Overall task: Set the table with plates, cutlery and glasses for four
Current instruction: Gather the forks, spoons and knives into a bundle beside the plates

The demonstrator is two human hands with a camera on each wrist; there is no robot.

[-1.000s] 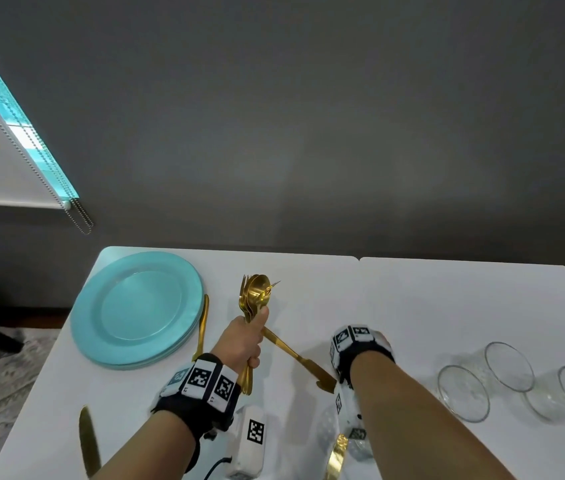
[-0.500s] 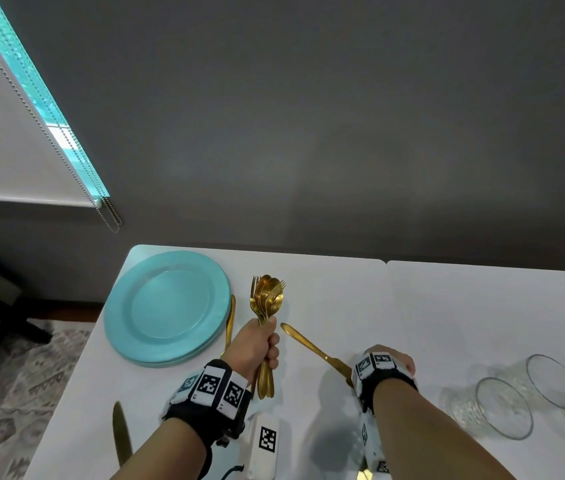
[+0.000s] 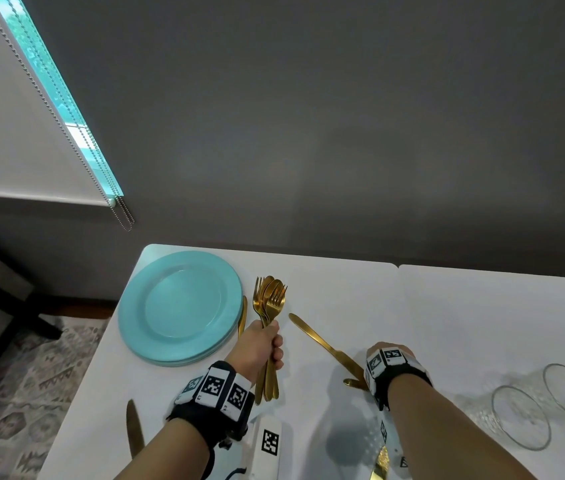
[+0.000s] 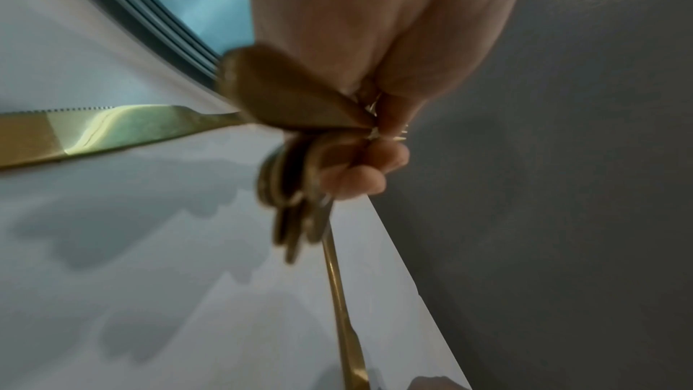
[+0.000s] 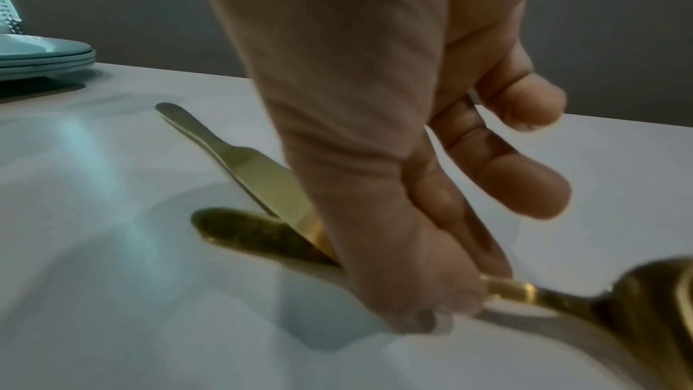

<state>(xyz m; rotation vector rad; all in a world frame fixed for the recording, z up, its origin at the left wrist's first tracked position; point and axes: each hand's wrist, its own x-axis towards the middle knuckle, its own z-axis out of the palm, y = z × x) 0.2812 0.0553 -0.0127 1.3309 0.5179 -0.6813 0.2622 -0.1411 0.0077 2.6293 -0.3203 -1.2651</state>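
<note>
My left hand [image 3: 260,348] grips a bundle of gold forks and spoons [image 3: 270,297], heads pointing away, just right of the stack of teal plates [image 3: 180,306]. The left wrist view shows its fingers [image 4: 360,180] curled round the bundle's handles [image 4: 292,189]. My right hand [image 3: 390,355] is low on the white table [image 3: 343,289] and pinches a gold knife [image 3: 322,344], whose far end points toward the bundle. In the right wrist view the thumb [image 5: 394,248] also presses a gold spoon [image 5: 652,307] at its handle, beside the knife [image 5: 255,165].
Another gold knife [image 3: 242,320] lies along the plates' right rim, and one more [image 3: 133,431] lies near the table's front left edge. Clear glasses [image 3: 520,417] stand at the right. A white tagged device [image 3: 269,441] lies under my left wrist. The table's left edge drops to a rug.
My right hand has drawn the knife away from the left hand's bundle, to the right and down to the table. The left hand keeps its grip on the bundle.
</note>
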